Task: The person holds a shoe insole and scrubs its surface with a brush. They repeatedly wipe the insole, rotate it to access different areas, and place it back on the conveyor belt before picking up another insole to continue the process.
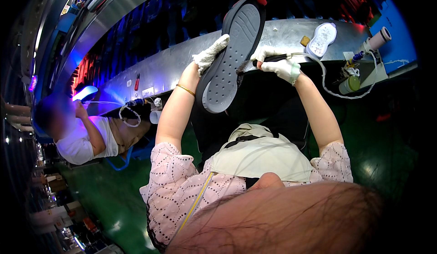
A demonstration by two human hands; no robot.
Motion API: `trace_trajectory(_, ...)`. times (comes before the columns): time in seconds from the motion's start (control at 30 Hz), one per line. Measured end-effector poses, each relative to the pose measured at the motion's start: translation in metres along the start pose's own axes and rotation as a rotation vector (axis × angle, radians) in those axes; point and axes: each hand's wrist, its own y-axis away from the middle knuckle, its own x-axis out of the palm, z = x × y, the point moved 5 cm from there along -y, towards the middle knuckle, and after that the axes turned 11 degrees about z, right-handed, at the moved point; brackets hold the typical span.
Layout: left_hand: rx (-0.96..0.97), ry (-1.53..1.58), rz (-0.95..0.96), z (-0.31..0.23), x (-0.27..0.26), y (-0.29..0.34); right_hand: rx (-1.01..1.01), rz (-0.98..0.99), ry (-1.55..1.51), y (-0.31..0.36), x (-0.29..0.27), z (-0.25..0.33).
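A long grey shoe sole [236, 40] with a dark rim and a red tip hangs tilted in front of me, its holed face towards me. My left hand [211, 52], in a white glove, grips its left edge near the middle. In my gloved right hand [276, 65] is a brush [268, 58] with a black handle, joined to a pale hose [322, 70]. The dark bristles reach the right edge of the sole; whether they press on it I cannot tell.
A metal ledge [173, 56] runs across ahead, bearing a white sole [322, 40], a small tan block [305, 40] and a red-handled tool [137, 82]. Right of it stand a pinkish tube [380, 38] and a greenish canister [349, 85]. At left sits another person [88, 135], holding a lit sole.
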Motion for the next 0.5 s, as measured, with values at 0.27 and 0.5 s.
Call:
trace_trajectory(0.27, 0.032, -0.043, -0.047, 0.000, -0.009, 0.001, -0.011, -0.060, -0.147, 0.001, -0.021, 0.006)
trace_trajectory(0.5, 0.130, -0.141, -0.034, -0.001, -0.029, -0.011, 0.102, 0.072, -0.023, -0.002, -0.006, -0.005)
